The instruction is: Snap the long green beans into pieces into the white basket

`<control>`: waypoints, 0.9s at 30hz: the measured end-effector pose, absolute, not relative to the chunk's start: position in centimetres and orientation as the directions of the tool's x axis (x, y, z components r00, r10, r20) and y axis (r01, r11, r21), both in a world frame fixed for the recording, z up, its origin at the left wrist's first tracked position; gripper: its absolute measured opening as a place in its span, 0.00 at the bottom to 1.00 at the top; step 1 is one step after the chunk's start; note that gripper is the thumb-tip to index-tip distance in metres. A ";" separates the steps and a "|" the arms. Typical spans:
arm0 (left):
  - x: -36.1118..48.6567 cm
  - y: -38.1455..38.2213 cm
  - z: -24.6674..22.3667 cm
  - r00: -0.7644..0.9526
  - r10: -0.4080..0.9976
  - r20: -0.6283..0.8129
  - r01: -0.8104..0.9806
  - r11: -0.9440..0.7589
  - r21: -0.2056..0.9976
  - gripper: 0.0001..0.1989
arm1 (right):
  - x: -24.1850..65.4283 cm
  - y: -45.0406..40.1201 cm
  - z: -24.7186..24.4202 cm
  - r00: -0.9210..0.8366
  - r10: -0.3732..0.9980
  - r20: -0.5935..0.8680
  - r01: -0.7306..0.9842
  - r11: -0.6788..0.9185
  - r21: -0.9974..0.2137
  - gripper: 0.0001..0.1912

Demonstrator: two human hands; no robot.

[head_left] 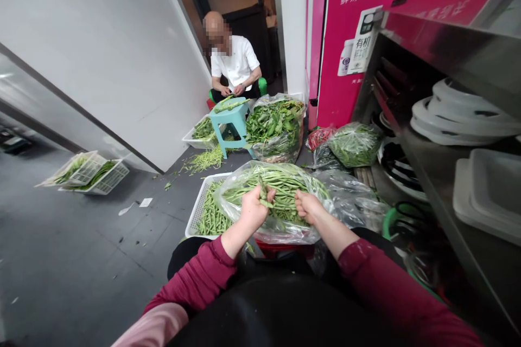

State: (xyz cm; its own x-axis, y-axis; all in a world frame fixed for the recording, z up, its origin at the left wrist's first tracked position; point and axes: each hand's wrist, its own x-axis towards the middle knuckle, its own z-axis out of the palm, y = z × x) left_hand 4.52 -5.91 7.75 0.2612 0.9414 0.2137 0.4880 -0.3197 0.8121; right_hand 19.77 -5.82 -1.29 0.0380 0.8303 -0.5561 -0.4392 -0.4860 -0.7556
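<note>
My left hand (254,208) is closed around a few green bean pieces (262,191), which stick up past the thumb and forefinger. To its right, my right hand (308,207) has its fingers pinched together; whatever is in them is too small to make out. Both hands are over a clear plastic bag (297,236) full of long green beans (285,178). Left of the bag, and partly covered by it, is a white plastic basket (196,210) holding short bean pieces (212,218).
A person in white (240,62) sits ahead, hands over a light-blue stool (228,115) with stalks on it. Beside it stands a bag of leafy greens (274,124). Tilted baskets (109,181) lie at left. A metal shelf (431,165) with white dishes flanks my right.
</note>
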 end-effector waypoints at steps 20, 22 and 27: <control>4.0 -4.0 4.6 0.370 0.890 -0.266 0.011 0.282 0.959 0.18 | 19.8 -8.3 0.9 -0.570 0.794 -0.214 -0.443 -0.515 -0.734 0.11; 4.0 -4.1 4.6 0.371 0.894 -0.249 0.077 0.238 0.968 0.18 | 19.8 -8.3 1.0 -0.558 0.804 -0.207 -0.455 -0.504 -0.734 0.10; 4.8 -4.4 4.3 0.349 0.930 -0.113 0.325 -0.006 0.946 0.17 | 18.9 -8.2 0.2 -0.446 0.866 -0.226 -0.475 -0.444 -0.760 0.14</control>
State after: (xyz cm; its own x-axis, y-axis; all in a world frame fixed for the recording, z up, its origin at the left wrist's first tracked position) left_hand 4.81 -4.41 4.27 0.3486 0.9304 -0.1133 0.3245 -0.0064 0.9458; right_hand 18.88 -8.23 0.23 -0.4461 0.8658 -0.2265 -0.4751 -0.4436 -0.7599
